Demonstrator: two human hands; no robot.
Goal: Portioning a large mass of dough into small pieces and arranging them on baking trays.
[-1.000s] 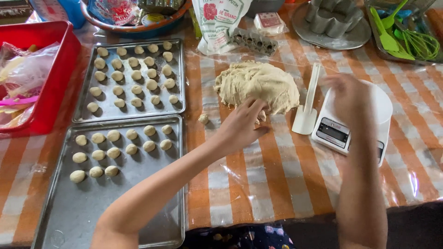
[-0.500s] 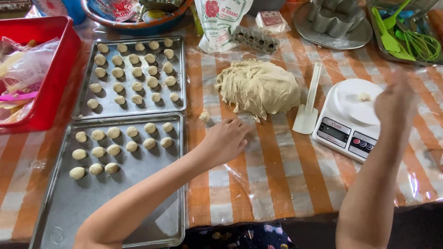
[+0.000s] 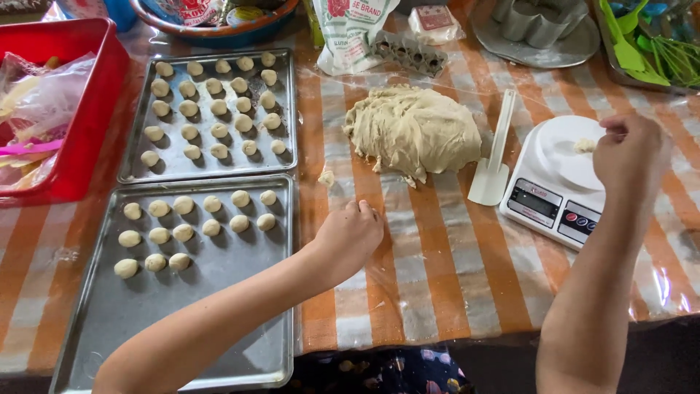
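My left hand (image 3: 351, 232) rests on the striped tablecloth with its fingers curled under; whatever lies beneath them is hidden. It sits just right of the near metal tray (image 3: 146, 321), which holds several small dough balls (image 3: 182, 232). A big lump of pale dough (image 3: 413, 128) lies beyond it, with a small loose bit (image 3: 327, 177) at its left. My right hand (image 3: 628, 149) hovers over the white kitchen scale (image 3: 555, 191), fingers pinched together next to a small piece of dough (image 3: 583, 145) on the scale's plate.
A white spatula (image 3: 494, 157) lies between the dough and the scale. The far tray (image 3: 211, 164) is filled with dough balls. A red basket (image 3: 84, 124) stands at the left; a bowl (image 3: 219, 33), a flour bag (image 3: 350, 33), metal cutters (image 3: 536, 25) and green utensils (image 3: 642, 47) line the back.
My left hand has drawn back from the big dough lump toward me. My right hand has shifted right, uncovering the scale plate, where a small dough piece now lies.
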